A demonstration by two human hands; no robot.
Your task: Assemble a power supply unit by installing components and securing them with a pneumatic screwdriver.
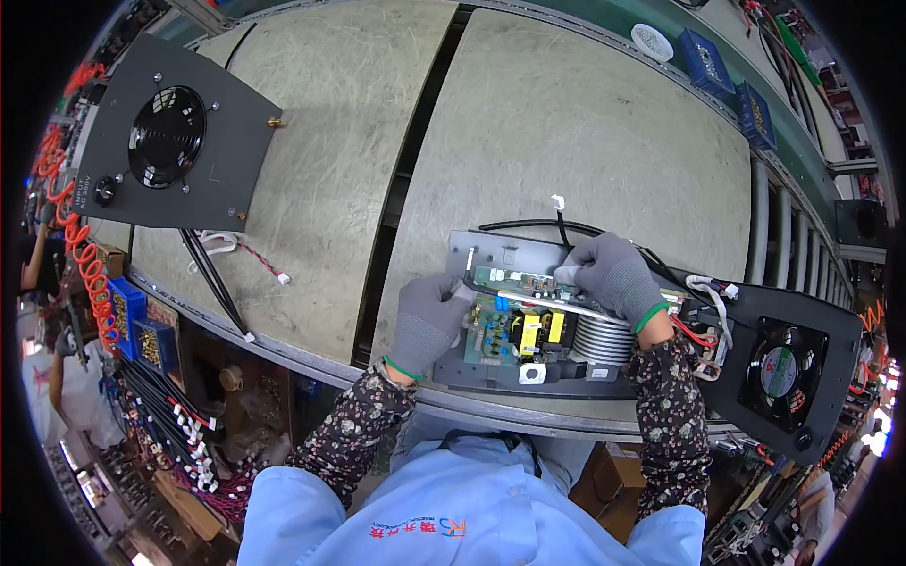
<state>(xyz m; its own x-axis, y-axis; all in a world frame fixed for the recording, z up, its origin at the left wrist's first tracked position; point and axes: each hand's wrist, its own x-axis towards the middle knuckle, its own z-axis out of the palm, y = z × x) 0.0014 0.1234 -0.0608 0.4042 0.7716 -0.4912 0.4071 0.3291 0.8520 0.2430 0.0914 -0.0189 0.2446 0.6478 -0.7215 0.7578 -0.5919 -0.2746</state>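
A dark grey metal chassis plate (595,385) lies in front of me, bearing a green circuit board (469,357) with yellow transformers (530,334) and a finned metal heat sink (602,341). My left hand (427,319), in a grey glove, is at the board's left edge. Its fingers are pinched together near one end of a dark cable, and what they hold is hidden. My right hand (612,274), gloved alike, reaches over the board's far edge with curled fingertips by a row of small parts. Whether it grips anything is unclear. Black cables (528,224) run behind it.
A panel with a black fan (788,373) adjoins the chassis at right. Another grey fan panel (222,141) stands at the far left, trailing a black cable (215,283). Blue bins (706,64) and a white round dish (651,42) sit along the far edge. Metal rollers (781,236) lie right.
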